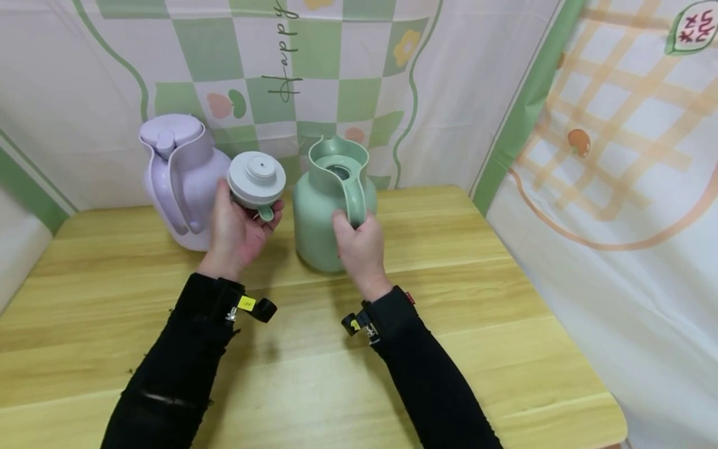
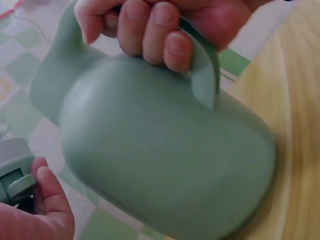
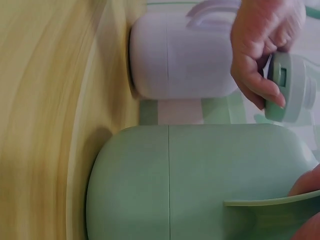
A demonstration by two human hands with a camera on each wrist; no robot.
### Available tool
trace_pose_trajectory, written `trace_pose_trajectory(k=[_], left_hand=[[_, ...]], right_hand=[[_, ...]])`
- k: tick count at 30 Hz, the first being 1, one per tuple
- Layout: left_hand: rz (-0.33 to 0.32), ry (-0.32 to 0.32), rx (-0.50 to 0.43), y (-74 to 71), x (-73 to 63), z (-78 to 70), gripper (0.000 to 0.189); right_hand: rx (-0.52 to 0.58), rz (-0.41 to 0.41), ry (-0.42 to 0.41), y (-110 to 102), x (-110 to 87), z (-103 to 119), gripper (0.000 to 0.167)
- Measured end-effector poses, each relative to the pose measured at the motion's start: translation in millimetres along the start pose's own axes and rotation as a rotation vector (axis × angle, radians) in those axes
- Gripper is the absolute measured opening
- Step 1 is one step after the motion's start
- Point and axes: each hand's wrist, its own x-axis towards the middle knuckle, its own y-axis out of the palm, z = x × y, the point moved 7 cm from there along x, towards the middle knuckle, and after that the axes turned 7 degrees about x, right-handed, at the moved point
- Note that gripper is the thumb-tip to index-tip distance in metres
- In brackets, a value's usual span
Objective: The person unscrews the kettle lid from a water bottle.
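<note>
In the head view my left hand (image 1: 235, 240) holds a jug lid (image 1: 255, 178) up off the table, its pale grey underside facing up and a green tab below. The right wrist view shows fingers curled around the lid's green side (image 3: 276, 111). To the right stands a green thermos jug (image 1: 315, 227), upright on the table, its mouth uncovered. My right hand (image 1: 363, 249) grips this jug's handle (image 1: 354, 198). The left wrist view shows those fingers (image 2: 152, 35) wrapped around the handle.
A lilac thermos jug (image 1: 191, 187) with its lid on stands behind my left hand. Both jugs are near the back edge of the wooden table (image 1: 303, 380). A checked cloth (image 1: 320, 56) hangs behind, and another patterned cloth (image 1: 611, 131) hangs on the right.
</note>
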Motion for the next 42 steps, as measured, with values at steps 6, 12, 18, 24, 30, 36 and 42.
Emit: trace_pose_trajectory(k=[6,12,18,24,30,36,42], left_hand=[[-0.016,-0.059,-0.003,-10.3,7.6,16.3,0.062],[-0.026,-0.133,-0.027,-18.3,12.4,29.9,0.067],[0.034,-0.162,0.01,-20.7,18.4,41.4,0.069],[0.11,-0.173,0.034,-22.3,19.0,48.4,0.074],[0.165,-0.144,0.111,-23.7,18.4,52.1,0.067],[0.136,-0.158,0.22,-26.7,25.1,60.2,0.079],[0.077,-0.205,0.214,-28.4,34.5,71.5,0.075]], right_hand=[[-0.009,-0.02,-0.016,-9.8,12.3,-4.5,0.039],[-0.027,-0.042,-0.046,-19.0,25.1,-8.8,0.038],[-0.028,-0.064,-0.038,-28.6,35.7,-14.9,0.04],[-0.037,-0.073,-0.035,-33.5,42.7,-18.0,0.043],[-0.044,-0.079,-0.028,-38.7,48.4,-21.3,0.04],[-0.039,-0.08,-0.018,-43.4,54.3,-24.2,0.04],[-0.05,-0.086,-0.028,-46.3,59.3,-23.7,0.041]])
